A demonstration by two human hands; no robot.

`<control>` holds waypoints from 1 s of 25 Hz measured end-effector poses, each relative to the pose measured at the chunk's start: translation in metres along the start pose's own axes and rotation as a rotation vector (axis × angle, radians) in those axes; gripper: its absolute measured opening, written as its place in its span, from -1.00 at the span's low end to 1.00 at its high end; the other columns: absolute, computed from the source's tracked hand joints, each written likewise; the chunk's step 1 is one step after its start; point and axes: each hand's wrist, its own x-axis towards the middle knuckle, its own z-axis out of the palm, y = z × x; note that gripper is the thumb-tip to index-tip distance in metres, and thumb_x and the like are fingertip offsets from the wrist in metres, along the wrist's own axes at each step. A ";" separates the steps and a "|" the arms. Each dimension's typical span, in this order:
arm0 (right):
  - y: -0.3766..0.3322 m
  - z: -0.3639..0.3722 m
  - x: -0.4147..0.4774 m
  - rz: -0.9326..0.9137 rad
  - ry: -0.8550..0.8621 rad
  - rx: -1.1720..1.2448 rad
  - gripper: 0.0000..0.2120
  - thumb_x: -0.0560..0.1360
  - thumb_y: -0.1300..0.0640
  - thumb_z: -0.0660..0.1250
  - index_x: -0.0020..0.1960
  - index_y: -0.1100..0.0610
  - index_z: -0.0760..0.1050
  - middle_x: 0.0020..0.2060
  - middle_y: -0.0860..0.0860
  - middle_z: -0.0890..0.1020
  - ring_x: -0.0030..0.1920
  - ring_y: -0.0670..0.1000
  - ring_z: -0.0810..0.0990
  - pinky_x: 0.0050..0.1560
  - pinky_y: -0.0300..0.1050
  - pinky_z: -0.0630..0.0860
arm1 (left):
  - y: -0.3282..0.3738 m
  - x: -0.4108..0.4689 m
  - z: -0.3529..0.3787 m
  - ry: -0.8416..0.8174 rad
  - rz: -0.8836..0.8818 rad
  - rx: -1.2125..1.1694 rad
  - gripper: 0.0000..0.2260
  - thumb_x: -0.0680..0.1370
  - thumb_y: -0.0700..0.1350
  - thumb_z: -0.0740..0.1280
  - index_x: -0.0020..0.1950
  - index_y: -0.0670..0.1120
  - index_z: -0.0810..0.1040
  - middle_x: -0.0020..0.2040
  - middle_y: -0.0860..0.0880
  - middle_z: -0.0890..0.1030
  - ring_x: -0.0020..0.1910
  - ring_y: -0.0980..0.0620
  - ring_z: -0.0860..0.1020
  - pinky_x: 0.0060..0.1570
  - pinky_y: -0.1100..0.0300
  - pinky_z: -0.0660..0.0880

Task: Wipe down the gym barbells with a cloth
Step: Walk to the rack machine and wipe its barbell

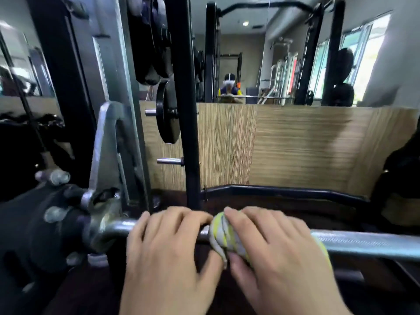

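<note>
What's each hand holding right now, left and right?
The left hand grips the bare barbell.
The right hand grips the cloth wrapped round the barbell.

Bare hands side by side, lower centre of frame: left hand (pixel 168 253), right hand (pixel 270 251). Fingernails short, plain. Wrists uncovered down to bottom edge.

Small reflection (pixel 229 87) in mirror, upper centre of frame: white headset (pixel 228 82) worn at front of head, white strap running up over dark hair. Top (pixel 221 92) yellow at shoulders, dark blue toward middle. Finer detail of clothing too small and blurred to tell.
</note>
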 end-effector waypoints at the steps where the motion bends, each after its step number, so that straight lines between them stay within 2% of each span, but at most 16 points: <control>1: 0.000 -0.004 0.003 0.014 -0.059 0.022 -0.48 0.38 -0.07 0.30 0.29 0.08 0.60 0.03 0.05 0.68 -0.07 0.16 0.69 -0.18 0.08 0.61 | 0.003 0.003 -0.005 -0.051 -0.034 -0.010 -0.68 0.29 0.22 0.28 0.03 0.27 0.50 -0.04 0.25 0.47 0.07 0.12 0.48 0.35 -0.05 0.27; 4: -0.002 -0.018 0.016 0.011 -0.260 0.100 -0.51 0.46 -0.06 0.24 0.35 0.05 0.52 0.08 0.01 0.64 0.00 0.13 0.66 -0.13 0.06 0.61 | 0.011 0.014 -0.027 -0.274 -0.106 -0.007 -0.71 0.37 0.21 0.23 0.08 0.27 0.45 0.01 0.27 0.45 0.12 0.15 0.42 0.40 -0.03 0.25; 6: -0.003 -0.032 0.026 0.027 -0.368 0.175 -0.53 0.50 -0.06 0.19 0.37 0.01 0.46 0.11 -0.03 0.62 0.03 0.11 0.64 -0.08 0.04 0.62 | 0.016 0.024 -0.045 -0.389 -0.121 -0.016 -0.73 0.42 0.15 0.25 0.12 0.25 0.44 0.05 0.24 0.45 0.13 0.12 0.41 0.32 0.03 0.30; 8: -0.008 -0.050 0.037 0.042 -0.439 0.280 -0.53 0.52 -0.06 0.15 0.40 0.01 0.41 0.14 -0.02 0.60 0.06 0.11 0.62 -0.02 0.05 0.63 | 0.021 0.032 -0.067 -0.436 -0.148 -0.050 -0.74 0.44 0.07 0.27 0.13 0.20 0.46 0.07 0.20 0.46 0.12 0.08 0.42 0.19 0.12 0.36; 10: -0.016 -0.069 0.047 0.029 -0.475 0.375 -0.53 0.54 -0.06 0.15 0.42 0.02 0.38 0.16 -0.01 0.59 0.08 0.11 0.59 0.01 0.05 0.64 | 0.025 0.033 -0.092 -0.428 -0.179 -0.067 -0.73 0.45 0.03 0.27 0.14 0.14 0.49 0.08 0.16 0.48 0.12 0.05 0.42 0.13 0.12 0.40; 14: -0.036 -0.107 0.064 0.002 -0.438 0.471 -0.54 0.55 -0.03 0.31 0.44 -0.02 0.39 0.19 -0.07 0.57 0.15 0.05 0.57 0.06 -0.06 0.63 | 0.029 0.019 -0.151 -0.342 -0.164 -0.070 -0.70 0.48 0.03 0.27 0.21 0.14 0.46 0.10 0.14 0.48 0.14 0.06 0.39 0.13 0.14 0.42; 17: -0.065 -0.137 0.076 -0.041 -0.413 0.586 -0.54 0.56 -0.08 0.20 0.45 -0.04 0.38 0.20 -0.11 0.55 0.19 0.01 0.55 0.09 -0.10 0.60 | 0.021 -0.002 -0.201 -0.290 -0.152 -0.134 -0.62 0.51 0.04 0.26 0.33 0.16 0.39 0.16 0.20 0.44 0.21 0.14 0.35 0.18 0.26 0.36; 19: -0.091 -0.155 0.078 -0.081 -0.411 0.633 -0.50 0.55 -0.12 0.12 0.46 -0.07 0.36 0.23 -0.14 0.54 0.22 -0.03 0.53 0.13 -0.10 0.58 | 0.012 -0.015 -0.231 -0.265 -0.155 -0.156 -0.62 0.50 0.03 0.26 0.33 0.19 0.37 0.14 0.23 0.42 0.21 0.18 0.34 0.17 0.28 0.34; 25: -0.192 -0.181 0.082 -0.099 -0.373 0.732 -0.53 0.53 -0.12 0.22 0.43 -0.16 0.39 0.21 -0.25 0.55 0.17 -0.14 0.58 0.10 -0.25 0.48 | -0.056 -0.062 -0.311 -0.180 -0.148 -0.172 -0.62 0.48 0.10 0.27 0.31 0.25 0.42 0.14 0.31 0.44 0.24 0.19 0.39 0.15 0.33 0.36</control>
